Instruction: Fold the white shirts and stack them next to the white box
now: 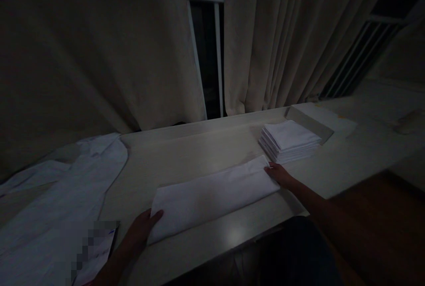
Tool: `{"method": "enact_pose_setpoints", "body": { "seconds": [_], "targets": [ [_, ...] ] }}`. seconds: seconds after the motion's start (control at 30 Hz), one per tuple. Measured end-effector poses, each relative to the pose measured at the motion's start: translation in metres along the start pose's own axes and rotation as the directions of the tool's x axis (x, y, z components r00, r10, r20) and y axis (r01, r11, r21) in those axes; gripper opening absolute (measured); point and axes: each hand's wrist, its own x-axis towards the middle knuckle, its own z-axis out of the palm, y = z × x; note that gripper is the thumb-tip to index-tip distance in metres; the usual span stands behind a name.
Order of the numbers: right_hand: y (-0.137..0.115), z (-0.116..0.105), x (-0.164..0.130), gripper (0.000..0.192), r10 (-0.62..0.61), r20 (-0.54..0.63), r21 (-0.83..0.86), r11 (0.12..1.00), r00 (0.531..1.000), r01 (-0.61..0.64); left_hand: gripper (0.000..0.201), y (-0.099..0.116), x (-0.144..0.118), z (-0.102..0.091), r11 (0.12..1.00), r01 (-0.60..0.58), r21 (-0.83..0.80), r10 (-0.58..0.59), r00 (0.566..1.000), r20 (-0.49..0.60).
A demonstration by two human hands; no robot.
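At the near edge, the person's left hand (pixel 142 228) grasps the left end of a folded white cloth (pixel 212 199), its thumb laid over the top and its other fingers partly out of sight. Farther along, the right hand (pixel 278 175) pinches the right end near the upper corner. The folded cloth lies lengthwise between the two hands as a long strip, slanting up to the right on the pale surface (pixel 199 155).

To handle this strip well, both hands would best pull lightly and equally outward, so that the layers stay flat and the long edges run parallel; a firmer tug on one side could skew the fold. The grip is best kept close to the ends, catching every layer, since a loose inner one could slip. Slight creases show toward the right end and merit smoothing.

Left of the left hand, a booklet-like item (pixel 103 250), partly pixelated, lies beside a loosely spread white cloth (pixel 76 184). Just beyond the right hand stands a neat stack of folded white cloths (pixel 288 142), and past it a pale, box-like object (pixel 327 120) that is hard to make out. Beige curtains (pixel 265 33) and white window bars (pixel 219 56) close off the back.
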Motion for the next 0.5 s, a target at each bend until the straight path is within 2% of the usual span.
{"method": "enact_pose_setpoints", "body": {
  "seconds": [0.07,0.13,0.2,0.3,0.37,0.43,0.5],
  "targets": [
    [-0.005,0.007,0.008,0.032,-0.012,-0.072,-0.155,0.988,0.997,0.001,0.045,-0.001,0.001,0.003,0.999,0.019,-0.026,-0.018,0.999,0.035],
    [-0.007,0.012,0.015,0.026,-0.008,-0.123,-0.229,0.973,0.992,-0.021,0.044,-0.005,0.003,0.005,0.993,0.065,-0.096,-0.059,0.996,0.066],
    [-0.005,0.015,0.019,0.024,-0.010,-0.177,-0.307,0.951,0.984,-0.046,0.041,-0.009,0.003,0.010,0.992,0.075,-0.102,-0.073,0.997,0.031],
    [0.007,0.021,0.023,0.027,-0.009,-0.229,-0.399,0.913,0.973,-0.085,0.035,-0.016,-0.003,0.023,0.996,0.013,0.089,0.005,0.979,-0.205],
    [0.016,0.025,0.022,0.032,-0.030,-0.273,-0.464,0.879,0.962,-0.105,0.036,-0.021,-0.010,0.033,0.972,-0.007,0.234,0.098,0.920,-0.380],
    [0.022,0.030,0.021,0.036,-0.140,-0.365,-0.572,0.814,0.921,-0.103,0.041,-0.024,-0.015,0.043,0.962,-0.005,0.273,0.138,0.871,-0.471],
    [0.025,0.032,0.022,0.038,-0.228,-0.388,-0.638,0.766,0.893,-0.082,0.049,-0.027,-0.016,0.049,0.968,0.002,0.250,0.133,0.843,-0.522]
  ]
}}
